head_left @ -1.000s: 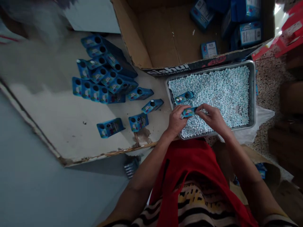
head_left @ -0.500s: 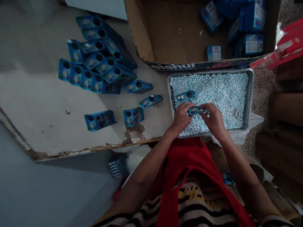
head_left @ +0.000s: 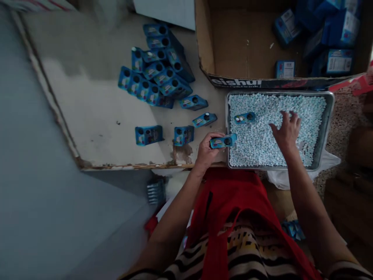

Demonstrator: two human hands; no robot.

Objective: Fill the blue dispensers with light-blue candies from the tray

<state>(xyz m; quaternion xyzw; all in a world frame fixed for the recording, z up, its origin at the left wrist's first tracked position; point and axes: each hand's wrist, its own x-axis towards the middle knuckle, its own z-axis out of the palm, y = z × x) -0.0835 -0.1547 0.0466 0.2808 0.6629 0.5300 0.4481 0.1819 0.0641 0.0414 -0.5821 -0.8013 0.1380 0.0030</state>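
Note:
My left hand [head_left: 207, 151] is closed round a small blue candy box [head_left: 223, 141] with a dark round hole in its printed face, held at the tray's left edge. With fingers spread, my right hand [head_left: 287, 130] hovers over or touches the pale blue and white candies [head_left: 262, 151]; nothing shows in its grasp. The candies fill a metal tray [head_left: 329, 116]. Another blue box [head_left: 244, 117] lies on them, with a few white candies on its face.
Several blue boxes [head_left: 159, 74] stand clustered on the table [head_left: 99, 109], with a few single ones [head_left: 149, 135] nearer its front edge. Behind the tray, an open cardboard carton [head_left: 233, 46] holds more blue boxes [head_left: 339, 62]. A red plastic thing [head_left: 359, 83] is at the right.
My hands have separated. The left carried the box leftward to the tray's edge, while the right left the box and moved right with its fingers opened. The view has shifted.

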